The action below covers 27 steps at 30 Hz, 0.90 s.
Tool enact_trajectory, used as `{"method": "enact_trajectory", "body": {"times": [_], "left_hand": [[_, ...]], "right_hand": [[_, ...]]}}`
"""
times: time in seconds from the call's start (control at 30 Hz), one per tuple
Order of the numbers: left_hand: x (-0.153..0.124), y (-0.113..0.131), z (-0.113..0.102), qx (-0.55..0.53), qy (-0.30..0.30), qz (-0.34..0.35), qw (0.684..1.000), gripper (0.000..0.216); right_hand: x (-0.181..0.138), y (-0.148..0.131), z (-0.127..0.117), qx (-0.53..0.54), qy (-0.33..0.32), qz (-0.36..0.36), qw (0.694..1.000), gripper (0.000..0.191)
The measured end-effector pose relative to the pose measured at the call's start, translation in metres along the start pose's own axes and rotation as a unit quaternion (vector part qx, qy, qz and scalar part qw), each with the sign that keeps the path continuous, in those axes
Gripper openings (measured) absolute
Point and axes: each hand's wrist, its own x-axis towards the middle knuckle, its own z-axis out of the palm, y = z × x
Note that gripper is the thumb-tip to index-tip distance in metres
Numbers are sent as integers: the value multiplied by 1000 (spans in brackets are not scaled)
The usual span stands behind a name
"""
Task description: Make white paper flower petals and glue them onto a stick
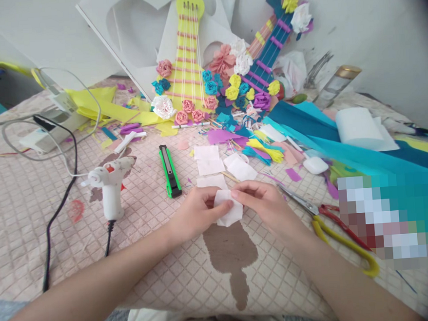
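Note:
Between my two hands is a small piece of white crepe paper, raised just above the table near its front. The thumb of my left hand lies across the paper, its fingers bent behind it. My right hand pinches the paper's upper right edge between thumb and fingers. Beyond my hands lie several more white paper pieces on the quilted cloth. A thin wooden stick pokes out from beside them. To the left rests a green box cutter, and scissors with red and yellow handles lie to the right.
A white glue gun stands at left, its black cord running to the front. Two paper-flower guitars, one yellow and one blue, lean at the back. A white paper roll and teal sheets cover the right. Paper scraps lie between.

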Motion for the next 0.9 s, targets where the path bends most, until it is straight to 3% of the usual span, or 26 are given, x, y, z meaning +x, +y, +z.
{"method": "enact_trajectory", "body": {"times": [0.47, 0.9], "left_hand": [[2, -5, -2, 48, 21, 0, 999, 31], [2, -1, -3, 40, 37, -16, 998, 27]], "right_hand": [[-2, -2, -1, -81, -1, -29, 996, 17], [1, 2, -4, -107, 8, -41, 993, 20]]}}
